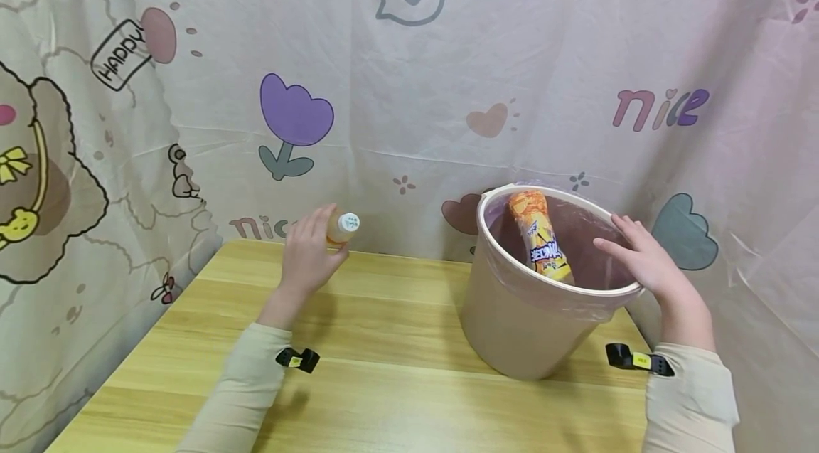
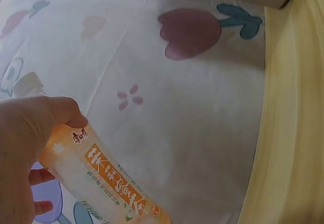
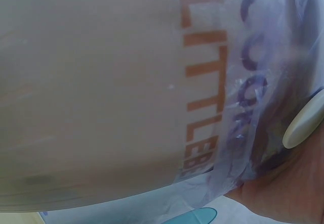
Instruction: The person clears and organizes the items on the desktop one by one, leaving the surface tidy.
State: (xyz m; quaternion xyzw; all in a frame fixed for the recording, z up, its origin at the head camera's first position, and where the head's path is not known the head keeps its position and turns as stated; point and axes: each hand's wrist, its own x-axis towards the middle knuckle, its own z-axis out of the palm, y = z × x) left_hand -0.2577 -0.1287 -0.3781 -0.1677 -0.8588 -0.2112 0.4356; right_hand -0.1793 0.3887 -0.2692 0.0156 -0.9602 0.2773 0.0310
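My left hand (image 1: 311, 248) grips a drink bottle (image 1: 344, 224) with a white cap, above the table's back left part. In the left wrist view the bottle (image 2: 104, 176) shows a white and orange label, and the thumb lies across its upper part. At the right, a beige trash bin (image 1: 531, 318) stands upright, lined with a clear plastic bag (image 1: 585, 307). An orange and yellow wrapped bottle (image 1: 542, 236) leans inside it; its lower end is hidden. My right hand (image 1: 649, 261) rests on the bin's right rim, fingers fairly straight and thumb over the opening.
The wood-grain table (image 1: 384, 382) runs under both arms and the bin. Behind it hangs a pale printed cloth (image 1: 397, 83), which also covers the left side. In the right wrist view, the bin's wall (image 3: 101, 102) fills most of the picture.
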